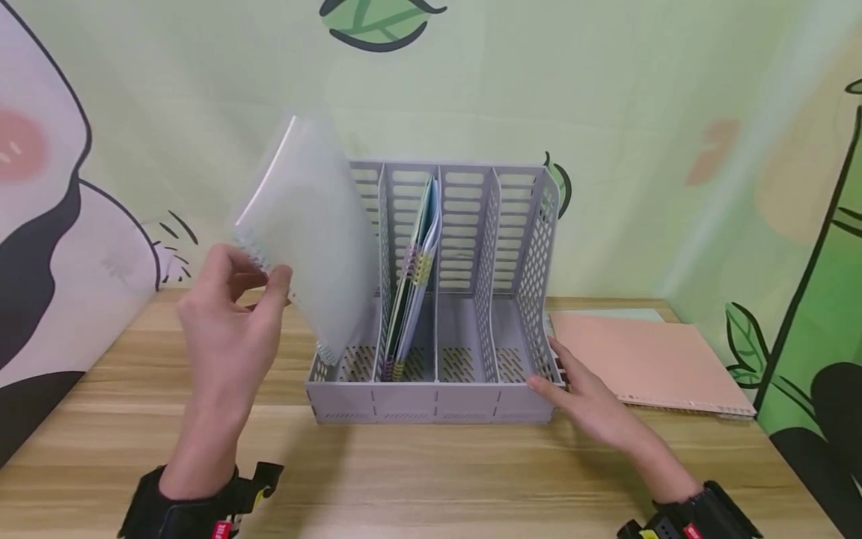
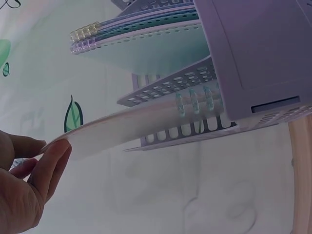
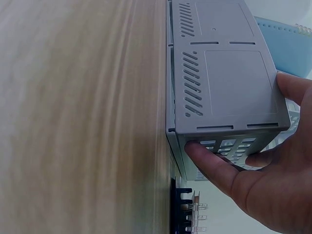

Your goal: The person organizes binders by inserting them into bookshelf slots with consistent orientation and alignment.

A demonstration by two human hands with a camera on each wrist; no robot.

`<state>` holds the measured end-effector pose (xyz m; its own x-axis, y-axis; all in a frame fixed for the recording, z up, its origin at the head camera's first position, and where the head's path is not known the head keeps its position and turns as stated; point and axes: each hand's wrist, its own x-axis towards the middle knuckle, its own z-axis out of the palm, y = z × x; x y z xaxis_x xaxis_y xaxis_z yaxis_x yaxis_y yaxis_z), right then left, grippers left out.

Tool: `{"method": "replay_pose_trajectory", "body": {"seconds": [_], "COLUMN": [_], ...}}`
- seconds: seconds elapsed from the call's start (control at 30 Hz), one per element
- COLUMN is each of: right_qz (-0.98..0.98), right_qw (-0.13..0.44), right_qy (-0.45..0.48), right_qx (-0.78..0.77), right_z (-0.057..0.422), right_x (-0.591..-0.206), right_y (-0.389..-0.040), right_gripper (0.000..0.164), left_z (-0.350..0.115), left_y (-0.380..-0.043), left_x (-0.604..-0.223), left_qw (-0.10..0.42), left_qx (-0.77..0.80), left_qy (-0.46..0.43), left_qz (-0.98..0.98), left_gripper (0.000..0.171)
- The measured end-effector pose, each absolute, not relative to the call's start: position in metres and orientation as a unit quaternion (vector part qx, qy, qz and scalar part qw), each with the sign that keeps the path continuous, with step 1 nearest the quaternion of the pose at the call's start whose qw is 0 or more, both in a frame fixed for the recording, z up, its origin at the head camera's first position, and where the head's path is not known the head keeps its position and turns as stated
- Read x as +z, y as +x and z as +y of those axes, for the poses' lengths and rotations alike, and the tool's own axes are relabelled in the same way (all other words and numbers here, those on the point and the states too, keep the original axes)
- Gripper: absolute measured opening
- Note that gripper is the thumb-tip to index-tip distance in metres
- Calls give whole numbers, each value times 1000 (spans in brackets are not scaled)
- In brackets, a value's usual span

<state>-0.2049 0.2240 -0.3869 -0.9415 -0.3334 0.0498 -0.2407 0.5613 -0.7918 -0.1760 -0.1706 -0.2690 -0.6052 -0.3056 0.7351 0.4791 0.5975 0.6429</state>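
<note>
Head view: the left hand [image 1: 232, 322] pinches a tilted notebook [image 1: 313, 239] to its right, whose lower corner dips into the leftmost slot of a rack [image 1: 431, 404]. Left wrist view: thumb and fingers pinch the notebook's edge. Right wrist view: the right hand [image 3: 273, 190] grips the rack's corner.
</note>
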Motion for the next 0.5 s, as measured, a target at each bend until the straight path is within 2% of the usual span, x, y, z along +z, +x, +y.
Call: {"method": "replay_pose_trajectory", "body": {"seconds": [0.5], "right_qz": [878], "right_qw": [56], "right_qy": [-165], "right_qx": [-445], "right_z": [224], "right_x": [-388], "right_y": [-207], "right_gripper": [80], "left_z": [-168], "left_y": [-183], "left_x": [-273], "left_qw": [399], "left_qx": [-449], "left_qy": [-52], "left_qz": [-798], "left_gripper": [16]}}
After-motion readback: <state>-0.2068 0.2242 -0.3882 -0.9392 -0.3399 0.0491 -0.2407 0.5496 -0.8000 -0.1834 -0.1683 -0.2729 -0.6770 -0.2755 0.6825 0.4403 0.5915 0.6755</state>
